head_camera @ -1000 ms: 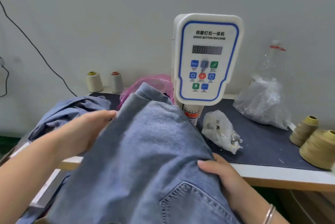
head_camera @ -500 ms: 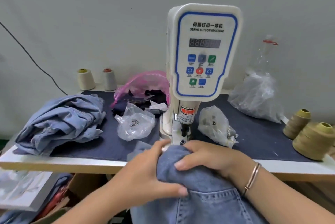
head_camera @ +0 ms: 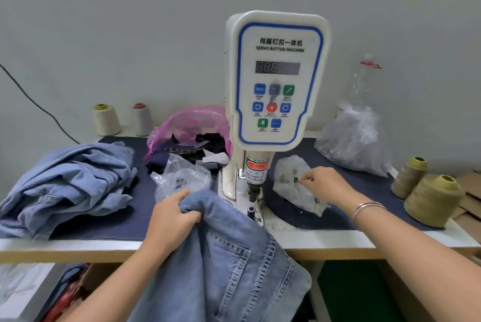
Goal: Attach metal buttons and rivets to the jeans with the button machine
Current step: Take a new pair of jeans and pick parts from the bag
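Two hands at work, well apart: the left hand (head_camera: 175, 213) bunches a fold of the jeans (head_camera: 229, 256) at the table (head_camera: 338, 242) edge, just beside the button machine (head_camera: 276, 79); the right hand (head_camera: 326, 185) pinches at the small clear bag (head_camera: 291, 178), apparently for a fastener; nothing sits under the punch yet, so this pair looks unstarted; soft stitched denim, crinkly plastic, glossy white casing; a heap of denim (head_camera: 67, 181) lies to the left.

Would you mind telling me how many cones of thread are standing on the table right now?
4. Two pale cones stand at the back left by the wall, cream and grey. Two olive ones stand at the right edge, the smaller behind the larger. Bags may hide others.
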The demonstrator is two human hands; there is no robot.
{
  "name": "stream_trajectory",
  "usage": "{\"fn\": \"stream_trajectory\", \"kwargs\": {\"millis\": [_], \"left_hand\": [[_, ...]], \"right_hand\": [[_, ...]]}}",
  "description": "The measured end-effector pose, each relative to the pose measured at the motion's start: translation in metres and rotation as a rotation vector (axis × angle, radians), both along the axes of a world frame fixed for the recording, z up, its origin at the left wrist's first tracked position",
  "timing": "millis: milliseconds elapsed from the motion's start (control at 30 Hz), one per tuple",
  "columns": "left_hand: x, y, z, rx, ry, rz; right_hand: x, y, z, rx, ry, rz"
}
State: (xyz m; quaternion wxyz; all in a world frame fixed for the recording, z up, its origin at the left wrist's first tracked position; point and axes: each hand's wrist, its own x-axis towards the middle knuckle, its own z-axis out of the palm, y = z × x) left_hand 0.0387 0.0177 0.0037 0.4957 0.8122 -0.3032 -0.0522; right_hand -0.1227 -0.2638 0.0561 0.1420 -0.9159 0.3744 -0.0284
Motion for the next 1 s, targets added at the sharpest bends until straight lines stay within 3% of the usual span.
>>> {"fn": "stream_trajectory", "kwargs": {"millis": [233, 367, 500, 633, 667, 767, 1000], "left_hand": [[0.009, -0.010, -0.004, 0.059, 0.066, 0.030], [0.010, -0.003, -0.003, -0.064, 0.163, -0.065], [0.017, -0.002, -0.008, -0.064, 0.195, -0.059], [0.024, -0.008, -0.012, -0.012, 0.222, -0.064], [0.026, -0.010, -0.013, -0.008, 0.232, -0.068], [0.029, -0.010, -0.015, -0.012, 0.240, -0.107], [0.032, -0.003, -0.019, -0.084, 0.226, -0.243]], "right_hand": [[0.059, 0.000, -0.021, -0.046, 0.348, -0.115], [0.059, -0.006, -0.042, -0.314, 0.173, -0.033], [0.077, -0.001, -0.029, -0.186, 0.473, -0.100], [0.081, -0.005, -0.031, -0.118, 0.588, -0.108], [0.078, -0.007, -0.036, -0.149, 0.533, -0.095], [0.062, -0.015, -0.051, -0.243, 0.108, -0.054], [0.015, -0.004, -0.032, -0.001, -0.428, -0.085]]}}
